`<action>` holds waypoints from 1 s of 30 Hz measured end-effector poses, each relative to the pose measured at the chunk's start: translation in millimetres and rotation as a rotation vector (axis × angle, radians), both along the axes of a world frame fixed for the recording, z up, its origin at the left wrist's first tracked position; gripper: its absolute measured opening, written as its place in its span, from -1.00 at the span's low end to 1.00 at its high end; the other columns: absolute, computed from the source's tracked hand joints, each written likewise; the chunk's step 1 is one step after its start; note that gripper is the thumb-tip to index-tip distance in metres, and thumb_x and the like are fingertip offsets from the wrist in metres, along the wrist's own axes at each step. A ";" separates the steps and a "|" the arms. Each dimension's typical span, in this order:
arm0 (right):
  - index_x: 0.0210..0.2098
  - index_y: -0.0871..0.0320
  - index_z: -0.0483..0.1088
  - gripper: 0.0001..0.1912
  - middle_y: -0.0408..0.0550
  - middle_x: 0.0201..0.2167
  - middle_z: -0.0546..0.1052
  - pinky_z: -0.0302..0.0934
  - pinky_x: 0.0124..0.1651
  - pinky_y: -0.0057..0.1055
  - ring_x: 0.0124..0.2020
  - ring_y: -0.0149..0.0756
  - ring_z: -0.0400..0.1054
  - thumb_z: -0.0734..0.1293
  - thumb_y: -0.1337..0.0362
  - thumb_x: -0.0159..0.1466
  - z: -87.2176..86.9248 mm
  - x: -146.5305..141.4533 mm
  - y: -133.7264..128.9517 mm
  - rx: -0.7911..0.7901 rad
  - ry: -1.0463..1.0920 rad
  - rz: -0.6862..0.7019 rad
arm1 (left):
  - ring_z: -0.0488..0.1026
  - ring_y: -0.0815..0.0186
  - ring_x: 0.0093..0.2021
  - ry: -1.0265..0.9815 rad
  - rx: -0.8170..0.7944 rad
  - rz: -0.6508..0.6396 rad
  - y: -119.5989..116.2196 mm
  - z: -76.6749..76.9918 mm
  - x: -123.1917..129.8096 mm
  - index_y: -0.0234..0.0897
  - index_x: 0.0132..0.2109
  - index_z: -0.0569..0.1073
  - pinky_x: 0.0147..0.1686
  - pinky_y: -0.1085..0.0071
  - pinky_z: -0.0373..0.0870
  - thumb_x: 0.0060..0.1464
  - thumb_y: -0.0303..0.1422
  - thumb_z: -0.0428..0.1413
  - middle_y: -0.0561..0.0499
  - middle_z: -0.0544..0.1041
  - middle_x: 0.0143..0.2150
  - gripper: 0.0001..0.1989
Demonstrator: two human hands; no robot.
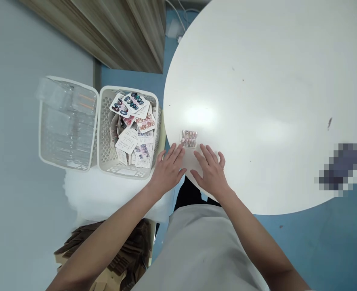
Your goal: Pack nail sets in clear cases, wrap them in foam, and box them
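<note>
A small clear pack of press-on nails (pixel 189 138), pinkish and set in two rows, lies flat on the white round table (pixel 257 93) near its left edge. My left hand (pixel 169 166) rests at the table's edge just below the pack, fingers stretched out and palm down, its fingertips close to the pack's lower left corner. To the right, my right hand (pixel 209 166) is palm down with its fingers spread, fingertips just below the pack's lower right corner. Neither hand holds anything. Whether any fingertip touches the pack, I cannot tell.
Left of the table stands a white basket (pixel 106 155) with several cards of press-on nails (pixel 134 102). Beside it, another basket (pixel 42 133) holds clear plastic boxes (pixel 84 133). Brown cardboard pieces (pixel 130 250) lie below. A blurred dark object (pixel 342 165) is at the table's right edge.
</note>
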State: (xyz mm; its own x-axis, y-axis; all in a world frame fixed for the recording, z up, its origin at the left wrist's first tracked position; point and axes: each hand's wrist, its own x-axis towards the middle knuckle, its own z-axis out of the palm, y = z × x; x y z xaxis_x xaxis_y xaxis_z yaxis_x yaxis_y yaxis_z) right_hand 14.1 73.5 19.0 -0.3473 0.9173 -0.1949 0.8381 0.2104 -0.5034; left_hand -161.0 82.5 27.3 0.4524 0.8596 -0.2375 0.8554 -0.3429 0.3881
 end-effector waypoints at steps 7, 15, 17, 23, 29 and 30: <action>0.09 0.15 0.13 -0.59 0.05 -0.02 0.38 0.16 -0.06 -0.24 -0.07 -0.21 0.29 0.12 0.33 0.23 16.6 29.7 -14.5 0.038 0.219 0.160 | 0.41 0.26 -0.13 -0.248 0.132 -0.067 -16.6 26.3 24.9 -0.27 -0.03 0.34 -0.11 0.28 0.27 0.13 -0.36 -0.08 -0.09 0.47 -0.10 -0.72; -0.05 0.13 0.25 -0.70 -0.02 -0.23 0.48 0.21 -0.18 -0.28 -0.25 -0.26 0.36 0.14 0.38 0.22 55.1 69.9 -43.3 0.100 0.220 0.426 | 0.39 0.26 -0.12 -0.173 0.113 0.076 -74.1 70.7 67.3 -0.25 -0.07 0.34 -0.13 0.28 0.27 0.14 -0.35 -0.11 -0.09 0.45 -0.08 -0.75; -0.05 0.13 0.25 -0.70 -0.01 -0.23 0.49 0.21 -0.19 -0.29 -0.26 -0.27 0.36 0.14 0.38 0.22 62.0 81.4 -55.3 0.128 0.230 0.494 | 0.38 0.23 -0.09 -0.087 0.050 0.143 -92.7 78.3 73.9 -0.25 0.02 0.28 -0.14 0.28 0.27 0.12 -0.33 -0.09 -0.11 0.43 -0.06 -0.69; -0.09 0.11 0.27 -0.73 -0.05 -0.29 0.50 0.21 -0.20 -0.31 -0.29 -0.30 0.37 0.13 0.39 0.23 70.4 98.9 -89.8 0.165 0.287 0.623 | 0.39 0.15 -0.12 0.149 -0.146 0.329 -147.3 96.6 70.9 -0.27 0.14 0.13 -0.23 0.29 0.28 0.09 -0.26 -0.04 -0.13 0.43 -0.10 -0.52; -0.09 0.10 0.28 -0.72 -0.07 -0.33 0.49 0.22 -0.23 -0.32 -0.30 -0.30 0.37 0.14 0.38 0.22 79.0 75.3 -100.7 0.190 0.312 0.764 | 0.38 0.15 -0.11 0.175 -0.056 0.493 -187.6 122.5 49.6 -0.22 0.08 0.20 -0.19 0.30 0.25 0.10 -0.25 -0.07 -0.11 0.42 -0.09 -0.61; -0.09 0.10 0.29 -0.72 -0.06 -0.32 0.49 0.23 -0.23 -0.32 -0.29 -0.29 0.38 0.13 0.37 0.23 80.1 68.1 -100.8 0.202 0.313 0.786 | 0.38 0.16 -0.11 0.172 -0.037 0.513 -194.5 126.6 44.9 -0.22 0.07 0.21 -0.19 0.30 0.25 0.11 -0.24 -0.08 -0.10 0.42 -0.10 -0.62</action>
